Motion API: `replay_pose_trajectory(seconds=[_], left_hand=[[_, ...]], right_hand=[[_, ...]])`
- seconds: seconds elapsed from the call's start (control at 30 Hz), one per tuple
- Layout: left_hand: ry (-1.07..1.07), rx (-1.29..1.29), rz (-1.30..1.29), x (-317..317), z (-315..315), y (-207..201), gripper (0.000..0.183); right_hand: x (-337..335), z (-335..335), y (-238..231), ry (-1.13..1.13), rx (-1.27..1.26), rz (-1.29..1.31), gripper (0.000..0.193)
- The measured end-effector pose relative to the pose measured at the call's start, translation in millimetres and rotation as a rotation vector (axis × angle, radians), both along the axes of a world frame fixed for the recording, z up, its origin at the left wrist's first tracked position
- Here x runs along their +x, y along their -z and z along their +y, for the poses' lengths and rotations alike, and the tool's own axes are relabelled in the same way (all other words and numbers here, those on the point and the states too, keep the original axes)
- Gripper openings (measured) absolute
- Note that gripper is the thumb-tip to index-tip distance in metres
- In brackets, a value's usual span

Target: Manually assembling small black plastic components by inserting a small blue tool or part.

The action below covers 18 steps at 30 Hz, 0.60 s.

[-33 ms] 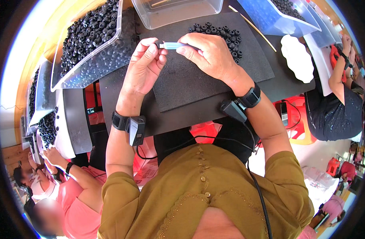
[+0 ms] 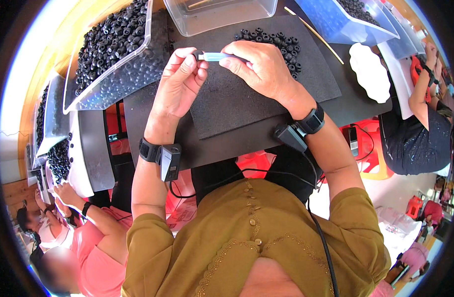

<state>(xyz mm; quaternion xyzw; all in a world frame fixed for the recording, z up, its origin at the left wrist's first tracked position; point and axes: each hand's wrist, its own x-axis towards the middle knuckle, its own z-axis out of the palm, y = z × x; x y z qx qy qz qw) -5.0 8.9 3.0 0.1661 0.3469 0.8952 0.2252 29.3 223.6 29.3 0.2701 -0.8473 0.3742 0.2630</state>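
Observation:
Between the thumb and fingers of my left hand point(image 2: 175, 86) is a small black rubber-like piece point(image 2: 197, 53), rounded and mostly covered by the fingertips. My right hand point(image 2: 264, 67) grips a slim tool with a light-blue body point(image 2: 214, 57); its short, pale tip meets the black piece. The tool's exact kind does not show. Both hands are raised over a dark mat point(image 2: 227, 111). Beyond my right hand, a pile of small black hollow pieces point(image 2: 289, 47) lies on the mat.
At the left stands a clear bin point(image 2: 105, 86) full of black pieces. A clear tub point(image 2: 222, 22) is at the far edge, and a blue bin point(image 2: 336, 24) at far right. Near them lie a thin wooden stick point(image 2: 316, 37) and a white cloth-like thing point(image 2: 369, 72). Co-workers sit on both sides.

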Motion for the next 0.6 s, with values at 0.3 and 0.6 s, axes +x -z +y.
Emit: replay_pose_trajectory(seconds=[0.3, 0.6], left_hand=[[0.212, -0.021, 0.195, 12, 9, -8, 0.005], [0.077, -0.015, 0.047, 8, 11, -9, 0.009]], right_hand=[[-13, 6, 10, 0.229, -0.079, -0.128, 0.030], [-12, 2, 7, -0.077, -0.459, -0.334, 0.033]])
